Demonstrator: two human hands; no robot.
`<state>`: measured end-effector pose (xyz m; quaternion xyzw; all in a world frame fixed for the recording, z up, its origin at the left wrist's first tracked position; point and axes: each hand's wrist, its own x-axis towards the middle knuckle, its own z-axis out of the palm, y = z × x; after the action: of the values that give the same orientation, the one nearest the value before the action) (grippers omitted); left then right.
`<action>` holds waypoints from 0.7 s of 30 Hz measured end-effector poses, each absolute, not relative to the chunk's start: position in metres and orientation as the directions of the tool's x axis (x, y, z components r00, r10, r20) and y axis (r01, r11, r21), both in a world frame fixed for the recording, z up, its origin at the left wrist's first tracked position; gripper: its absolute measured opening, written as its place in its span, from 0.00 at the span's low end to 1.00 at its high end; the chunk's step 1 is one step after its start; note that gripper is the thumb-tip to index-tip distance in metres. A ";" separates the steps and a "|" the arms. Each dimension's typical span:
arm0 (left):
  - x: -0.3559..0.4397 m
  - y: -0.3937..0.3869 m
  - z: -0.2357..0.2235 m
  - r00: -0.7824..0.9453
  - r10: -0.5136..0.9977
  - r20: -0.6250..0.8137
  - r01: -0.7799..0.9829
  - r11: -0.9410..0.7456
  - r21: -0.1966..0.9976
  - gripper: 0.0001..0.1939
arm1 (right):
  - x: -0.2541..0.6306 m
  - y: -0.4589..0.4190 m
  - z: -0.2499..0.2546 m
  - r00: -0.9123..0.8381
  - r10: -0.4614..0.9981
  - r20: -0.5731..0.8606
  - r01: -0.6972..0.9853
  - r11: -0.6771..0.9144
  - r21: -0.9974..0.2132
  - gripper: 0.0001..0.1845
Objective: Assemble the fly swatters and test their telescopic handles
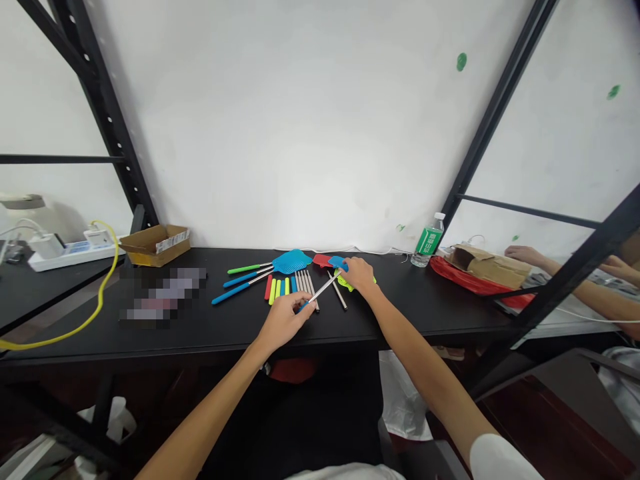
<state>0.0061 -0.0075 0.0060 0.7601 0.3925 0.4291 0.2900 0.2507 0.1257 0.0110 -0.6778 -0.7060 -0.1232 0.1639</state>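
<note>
My left hand [286, 319] is closed round the blue handle end of a fly swatter rod [323, 289], whose metal shaft runs up and to the right. My right hand [358, 272] is closed on the far end of that shaft, beside a blue swatter head [336, 261]. A red head [321, 260] and a yellow-green head [345, 285] lie partly under that hand. A row of loose handles [278, 287] in red, yellow-green and blue, plus bare metal rods [306, 281], lies between my hands. Finished swatters [265, 270] lie to the left.
All this lies on a black table [210, 327] inside a black metal rack. A cardboard box [155, 244] and a power strip [70, 252] with a yellow cable stand at the left. A water bottle [428, 241], a red bag and another person's arms [580, 287] are at the right.
</note>
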 end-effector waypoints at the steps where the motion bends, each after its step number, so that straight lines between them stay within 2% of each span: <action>1: 0.006 -0.008 0.006 0.328 0.844 0.425 0.345 -0.526 0.778 0.17 | 0.251 0.125 0.011 -0.029 0.914 0.406 0.998 0.052 -0.046 0.16; 15: 0.006 -0.008 0.007 0.331 0.840 0.429 0.376 -0.535 0.757 0.18 | 0.248 0.120 0.011 0.047 0.834 0.550 0.996 0.002 -0.088 0.13; 21: 0.006 -0.007 0.006 0.329 0.844 0.423 0.349 -0.525 0.776 0.18 | 0.249 0.117 0.014 0.071 0.837 0.542 0.989 0.014 -0.150 0.12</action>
<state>0.0059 -0.0071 0.0057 0.7617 0.3914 0.4270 0.2901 0.2493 0.1173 0.0140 -0.6863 -0.6651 -0.1492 0.2538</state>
